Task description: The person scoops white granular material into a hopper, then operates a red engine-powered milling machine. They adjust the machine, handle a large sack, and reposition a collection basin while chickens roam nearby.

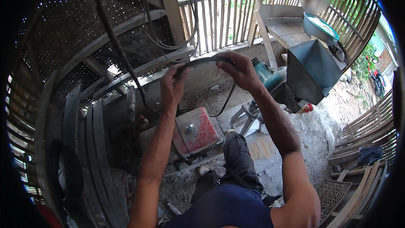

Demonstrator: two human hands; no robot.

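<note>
A black drive belt (pixel 204 60) arches between my hands at about chest height. Its left end of the arch sits in the closed fingers of my left hand (pixel 172 83). The fingers of my right hand (pixel 238 68) are wrapped round the other side, and a dark strand hangs below that hand toward the engine. Below the belt stands an engine with a worn red and grey fuel tank (pixel 204 133) and a round metal cap (pixel 190 128). To the right is a teal-green mill (pixel 274 78) with a large grey metal hopper (pixel 301 76).
Coiled cables (pixel 192 25) hang from a post ahead. A blue basin (pixel 318 29) of pale material stands on a bench at the far right. Wooden planks (pixel 101 156) lean at left beside a tire (pixel 63 171). One chicken (pixel 309 108) is under the hopper, another (pixel 143 121) left of the engine.
</note>
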